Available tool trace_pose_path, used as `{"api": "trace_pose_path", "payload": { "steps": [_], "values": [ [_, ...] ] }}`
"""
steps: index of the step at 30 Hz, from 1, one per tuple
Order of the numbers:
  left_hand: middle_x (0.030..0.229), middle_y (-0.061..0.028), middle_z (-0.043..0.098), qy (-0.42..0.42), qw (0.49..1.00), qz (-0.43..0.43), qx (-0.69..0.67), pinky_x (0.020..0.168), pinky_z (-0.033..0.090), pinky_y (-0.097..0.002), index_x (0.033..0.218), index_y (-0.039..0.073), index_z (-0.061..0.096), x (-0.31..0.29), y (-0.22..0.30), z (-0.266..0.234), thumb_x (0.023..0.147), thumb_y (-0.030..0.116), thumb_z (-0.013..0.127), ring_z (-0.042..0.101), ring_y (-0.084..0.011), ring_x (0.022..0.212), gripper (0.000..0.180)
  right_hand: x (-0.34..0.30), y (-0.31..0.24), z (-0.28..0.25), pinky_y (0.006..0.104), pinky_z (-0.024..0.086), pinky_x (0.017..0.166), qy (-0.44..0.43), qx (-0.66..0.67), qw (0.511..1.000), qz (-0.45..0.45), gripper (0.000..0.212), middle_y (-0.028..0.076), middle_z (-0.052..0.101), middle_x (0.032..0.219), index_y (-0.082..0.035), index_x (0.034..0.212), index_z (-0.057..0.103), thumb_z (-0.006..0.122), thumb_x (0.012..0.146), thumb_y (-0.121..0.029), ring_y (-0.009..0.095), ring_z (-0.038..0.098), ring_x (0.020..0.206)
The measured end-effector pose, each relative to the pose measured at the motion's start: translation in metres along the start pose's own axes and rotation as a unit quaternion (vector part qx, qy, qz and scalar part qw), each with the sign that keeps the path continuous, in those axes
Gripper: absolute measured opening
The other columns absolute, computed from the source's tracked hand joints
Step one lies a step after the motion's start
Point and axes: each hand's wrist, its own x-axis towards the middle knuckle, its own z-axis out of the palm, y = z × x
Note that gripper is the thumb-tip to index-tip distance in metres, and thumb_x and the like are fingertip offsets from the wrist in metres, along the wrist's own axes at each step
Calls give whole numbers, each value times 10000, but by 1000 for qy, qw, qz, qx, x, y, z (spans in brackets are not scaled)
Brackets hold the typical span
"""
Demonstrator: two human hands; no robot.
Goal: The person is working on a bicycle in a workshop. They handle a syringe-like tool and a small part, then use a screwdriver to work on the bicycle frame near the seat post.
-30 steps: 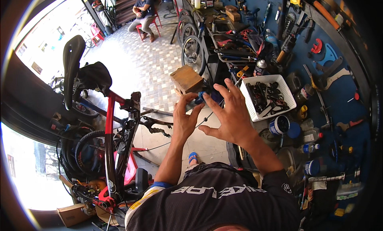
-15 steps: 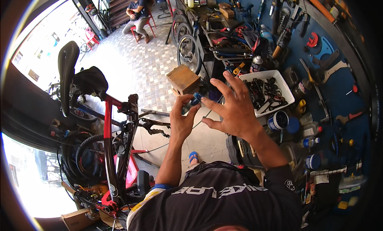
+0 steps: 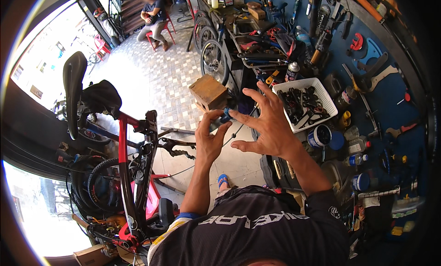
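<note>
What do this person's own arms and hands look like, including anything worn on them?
The left hand and right hand are gloveless, the forearms uncovered. The right sleeve is black with a small pale emblem; the left sleeve shows white, yellow and a blue cuff.

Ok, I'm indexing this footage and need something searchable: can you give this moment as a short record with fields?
Left hand: the hand pinches a small blue-ended part; its exact kind is unclear
Right hand: the hand has its index fingertip at the blue end, fingers spread
Left side: red-and-black bike frame, black saddle
Right side: white basket of dark parts
Beyond hands: wooden block
Background: person seated on a red chair
</note>
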Motion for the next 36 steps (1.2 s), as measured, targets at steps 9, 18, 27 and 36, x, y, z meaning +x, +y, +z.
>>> {"api": "trace_pose_path", "payload": {
  "steps": [9, 18, 27, 36],
  "values": [
    [1089, -104, 714, -7, 999, 9, 31, 900, 492, -412, 1170, 62, 666, -2, 2, -5, 869, 108, 808, 650, -309, 1005, 337, 3, -3, -3, 598, 232, 1218, -20, -14, 1000, -14, 695, 123, 400, 1577, -229, 1199, 797, 717, 770, -770, 402, 217, 1523],
    [1011, -98, 722, 7, 997, 47, 65, 826, 532, -333, 1145, 18, 660, -1, -4, -7, 881, 36, 780, 686, -191, 904, 291, 10, -2, -8, 592, 218, 1223, -49, -33, 998, -38, 709, 117, 422, 1556, -267, 1193, 795, 674, 768, -822, 404, 224, 1521],
    [1020, -110, 728, -8, 996, 65, 62, 838, 539, -331, 1136, 5, 666, 6, -10, -5, 884, 34, 779, 702, -198, 924, 278, 11, 1, -15, 565, 219, 1246, -37, -79, 995, -55, 602, 79, 444, 1539, -258, 1153, 807, 719, 783, -725, 353, 238, 1527],
    [1061, -99, 691, -83, 994, 3, -66, 954, 482, -348, 1177, 9, 677, 12, -9, -5, 921, 129, 770, 647, -239, 1039, 298, 6, 9, -39, 579, 255, 1222, -20, -56, 996, -62, 607, 74, 449, 1534, -247, 1097, 819, 748, 753, -742, 374, 260, 1507]
  ]
}}
